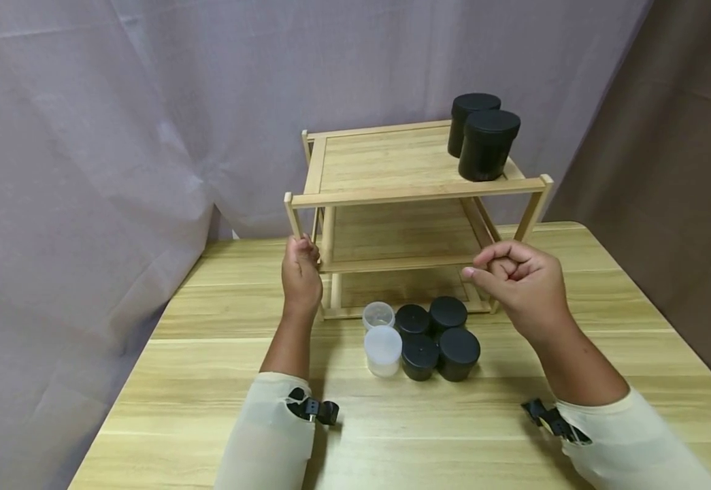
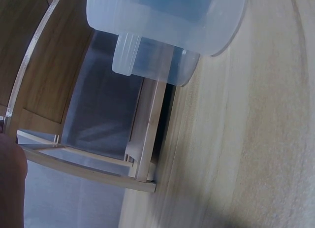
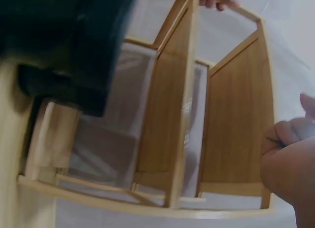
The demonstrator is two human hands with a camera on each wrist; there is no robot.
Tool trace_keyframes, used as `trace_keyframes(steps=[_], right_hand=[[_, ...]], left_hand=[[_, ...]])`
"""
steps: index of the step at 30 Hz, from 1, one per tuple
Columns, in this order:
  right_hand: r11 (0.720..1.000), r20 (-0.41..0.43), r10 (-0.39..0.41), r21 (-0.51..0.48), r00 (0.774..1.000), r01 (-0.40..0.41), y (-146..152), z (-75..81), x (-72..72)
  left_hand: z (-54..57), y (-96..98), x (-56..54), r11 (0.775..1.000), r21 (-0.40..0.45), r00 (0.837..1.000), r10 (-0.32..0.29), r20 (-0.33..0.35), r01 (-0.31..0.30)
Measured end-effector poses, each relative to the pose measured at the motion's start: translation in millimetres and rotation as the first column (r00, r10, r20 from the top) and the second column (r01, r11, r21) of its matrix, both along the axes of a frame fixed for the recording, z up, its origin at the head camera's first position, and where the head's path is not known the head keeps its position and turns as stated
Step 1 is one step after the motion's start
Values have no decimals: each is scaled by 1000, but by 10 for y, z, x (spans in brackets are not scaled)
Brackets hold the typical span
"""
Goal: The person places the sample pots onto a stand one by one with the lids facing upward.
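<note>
A wooden tiered shelf (image 1: 386, 197) stands on the table. My left hand (image 1: 302, 272) grips its left front post. Raised by the right front post, my right hand (image 1: 526, 286) has curled fingers with nothing in them and the thumb pointing inward. In the right wrist view, that hand (image 3: 290, 149) overlaps the upper end of the frame. Two black lidded jars (image 1: 488, 146) stand at the right of the top board. Before the shelf are several black jars (image 1: 458, 354), beside a frosted jar with a whitish top (image 1: 383, 350) and a clearer one (image 1: 378, 316) behind it.
The pale wood-grain table (image 1: 208, 381) extends on both sides of the shelf. Grey cloth (image 1: 116, 136) hangs behind and to the left, with a brown cloth (image 1: 667, 170) at the right. A dark strap device (image 1: 312, 406) sits on each sleeve.
</note>
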State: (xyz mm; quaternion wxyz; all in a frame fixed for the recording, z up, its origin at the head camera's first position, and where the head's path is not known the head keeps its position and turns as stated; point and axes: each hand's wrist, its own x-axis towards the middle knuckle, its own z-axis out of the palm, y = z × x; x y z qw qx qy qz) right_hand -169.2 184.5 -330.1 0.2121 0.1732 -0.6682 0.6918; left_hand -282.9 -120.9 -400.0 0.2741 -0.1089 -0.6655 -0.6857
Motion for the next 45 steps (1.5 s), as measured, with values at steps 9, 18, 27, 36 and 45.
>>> trace_keyframes(steps=[9, 18, 27, 36, 45], right_hand=[[989, 25, 84, 121, 996, -86, 116, -205, -110], [911, 175, 107, 376, 979, -167, 298, -246, -182], [782, 352, 200, 505, 914, -366, 534, -393, -398], [675, 486, 257, 528, 835, -515, 606, -521, -525], [672, 551, 270, 479, 789, -565, 708, -700, -640]], left_hand=[[-17, 17, 17, 1000, 8, 1000, -20, -5, 20], [-11, 1, 11, 1000, 8, 999, -27, -20, 27], [1, 0, 1, 1000, -3, 1000, -13, -14, 13], [-14, -10, 15, 1000, 7, 1000, -13, -23, 13], [19, 10, 31, 1000, 5, 1000, -2, 1, 2]])
